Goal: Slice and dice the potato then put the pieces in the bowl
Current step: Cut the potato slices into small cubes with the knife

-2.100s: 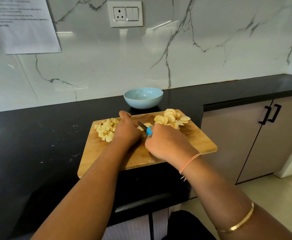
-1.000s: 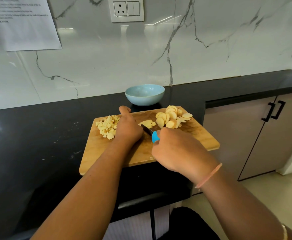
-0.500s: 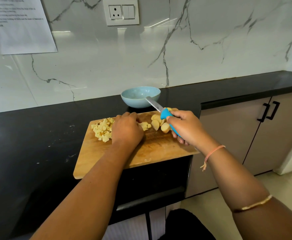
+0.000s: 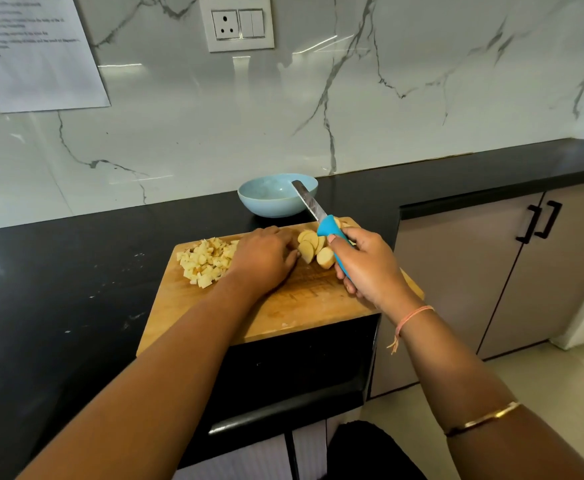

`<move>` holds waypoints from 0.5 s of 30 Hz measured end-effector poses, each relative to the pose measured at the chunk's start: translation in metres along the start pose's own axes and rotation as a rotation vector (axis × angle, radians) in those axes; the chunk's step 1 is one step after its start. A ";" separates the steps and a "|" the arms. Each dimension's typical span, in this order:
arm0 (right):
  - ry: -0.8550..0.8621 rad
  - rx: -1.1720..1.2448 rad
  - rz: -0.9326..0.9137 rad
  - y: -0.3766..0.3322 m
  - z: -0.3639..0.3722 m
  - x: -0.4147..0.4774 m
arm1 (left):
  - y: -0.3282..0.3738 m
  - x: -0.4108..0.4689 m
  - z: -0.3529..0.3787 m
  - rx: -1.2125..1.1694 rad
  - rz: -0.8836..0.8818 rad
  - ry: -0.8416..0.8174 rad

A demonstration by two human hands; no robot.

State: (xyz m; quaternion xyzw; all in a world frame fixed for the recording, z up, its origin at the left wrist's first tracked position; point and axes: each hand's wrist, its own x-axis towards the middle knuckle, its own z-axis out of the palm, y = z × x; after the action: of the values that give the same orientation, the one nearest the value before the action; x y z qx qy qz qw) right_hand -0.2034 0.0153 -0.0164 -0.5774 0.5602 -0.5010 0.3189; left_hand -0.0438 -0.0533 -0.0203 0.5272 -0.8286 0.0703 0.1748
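1. Two piles on the cutting board (image 4: 301, 306): diced pieces (image 4: 207, 261) at its left rear, potato slices (image 4: 313, 249) between my hands. The bowl (image 4: 266, 207) sits on the worktop (image 4: 76, 289) just behind the board, and no pieces show in it.
2. Right hand (image 4: 363, 268): fingers (image 4: 344, 244) clenched round the blue handle of the knife (image 4: 318, 216). The blade is off the board, tip angled up and away, crossing the bowl in view. Not cutting right now.
3. Left hand (image 4: 266, 258): palm down on the board, fingers (image 4: 285, 252) fairly straight, tips touching the left side of the slices. Gripping nothing that I can see.
4. Step in hand, my read: gather the next few slices for dicing. Roughly half the potato looks diced; the transfer to the bowl hasn't begun.
5. To do it well:
   - Drag a small batch clear of the pile and lay it flat, not leaning. Several slices stand on edge now and would skid under the blade.
   - Curl the left fingertips back before the blade comes down, knuckles as the guide.
   - Cut strips one way, turn the batch, cut across. Match the size of the existing dice.
6. Risks: the board overhangs the worktop's front edge, so press straight down over the supported part. Keep the raised tip away from the bowl rim.
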 end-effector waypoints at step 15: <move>0.008 0.016 -0.041 0.005 -0.001 0.001 | -0.015 0.016 -0.005 0.287 -0.387 -0.027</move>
State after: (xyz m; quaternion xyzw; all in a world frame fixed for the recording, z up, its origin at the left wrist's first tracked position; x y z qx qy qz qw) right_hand -0.2058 0.0134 -0.0208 -0.5841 0.5454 -0.5144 0.3109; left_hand -0.0355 -0.0716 -0.0110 0.6966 -0.6959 0.1453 0.0973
